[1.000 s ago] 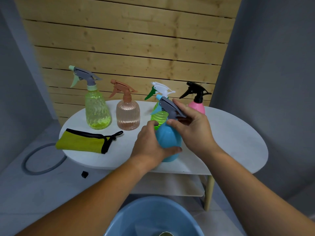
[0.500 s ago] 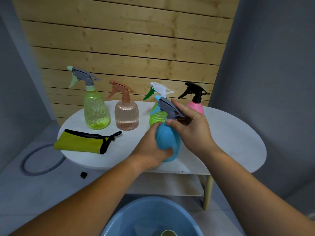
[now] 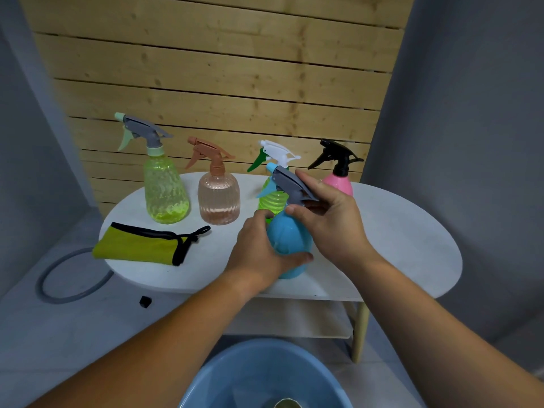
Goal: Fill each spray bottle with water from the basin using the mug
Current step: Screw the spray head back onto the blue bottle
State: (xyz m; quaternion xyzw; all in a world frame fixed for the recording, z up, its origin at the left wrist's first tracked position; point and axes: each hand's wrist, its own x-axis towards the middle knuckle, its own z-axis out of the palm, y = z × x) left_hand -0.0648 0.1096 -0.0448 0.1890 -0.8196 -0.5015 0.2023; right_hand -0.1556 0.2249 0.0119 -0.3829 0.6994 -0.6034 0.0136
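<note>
A blue spray bottle [image 3: 290, 237] stands near the front of the white oval table [image 3: 397, 231]. My left hand [image 3: 259, 248] grips its body from the left. My right hand [image 3: 329, 219] holds the neck just under its grey spray head [image 3: 290, 184]. Behind it stand a yellow-green bottle [image 3: 164, 189], a peach bottle [image 3: 218, 195], a ribbed green bottle with a white head [image 3: 270, 198] and a pink bottle with a black head [image 3: 338, 182]. On the floor below, the blue basin [image 3: 235, 375] shows at the bottom edge, with a mug rim [image 3: 287, 403] barely visible inside.
A folded yellow-green cloth with black trim [image 3: 141, 244] lies on the table's left front. A grey hose ring [image 3: 70, 275] and a small black cap [image 3: 145, 301] lie on the floor at left. A lower shelf [image 3: 294, 322] sits under the table. A wooden slat wall stands behind.
Both hands have stayed on the blue bottle. The left hand's grip shifted slightly round the body, and the spray head has turned a little.
</note>
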